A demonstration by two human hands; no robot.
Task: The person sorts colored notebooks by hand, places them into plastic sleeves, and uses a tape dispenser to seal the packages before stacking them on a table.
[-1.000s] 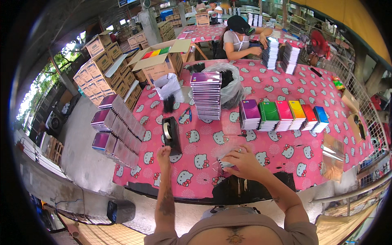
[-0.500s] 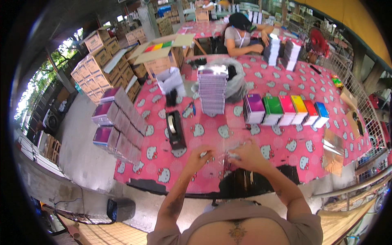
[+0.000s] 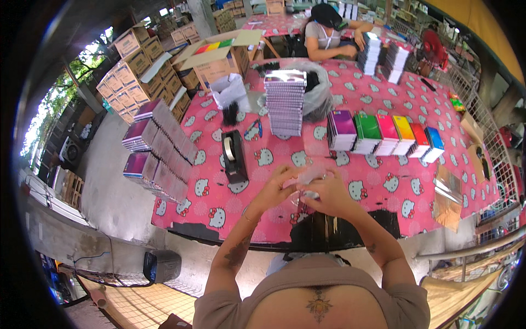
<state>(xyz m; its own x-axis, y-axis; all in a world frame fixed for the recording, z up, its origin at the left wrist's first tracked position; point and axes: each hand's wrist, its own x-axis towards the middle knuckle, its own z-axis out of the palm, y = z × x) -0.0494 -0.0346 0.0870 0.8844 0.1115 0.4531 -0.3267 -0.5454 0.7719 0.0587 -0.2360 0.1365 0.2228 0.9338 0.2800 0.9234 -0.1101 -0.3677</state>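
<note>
Near the front edge of the table, my left hand (image 3: 278, 187) and my right hand (image 3: 330, 193) are close together. Between them is a thin piece of clear plastic film (image 3: 312, 174), pinched by the fingers of both; its full shape is hard to make out. Left of my hands stands a black tape dispenser (image 3: 234, 159) with a roll of tape. Beyond them rises a tall stack of spiral notebooks (image 3: 285, 107). To the far right of that stack, a row of notebook piles begins with a purple notebook pile (image 3: 342, 130), then green, pink, yellow, red and blue.
Stacked purple notebooks (image 3: 156, 148) stand at the table's left edge. Behind are an open carton (image 3: 222, 68) and a plastic-lined bin (image 3: 320, 101). A co-worker (image 3: 329, 35) sits across the table beside white notebook stacks (image 3: 371, 54). Clear film packs (image 3: 448, 192) lie at right.
My hands have come closer together and slightly farther over the table, lifting and bunching the clear film between them. The view has tilted a little.
</note>
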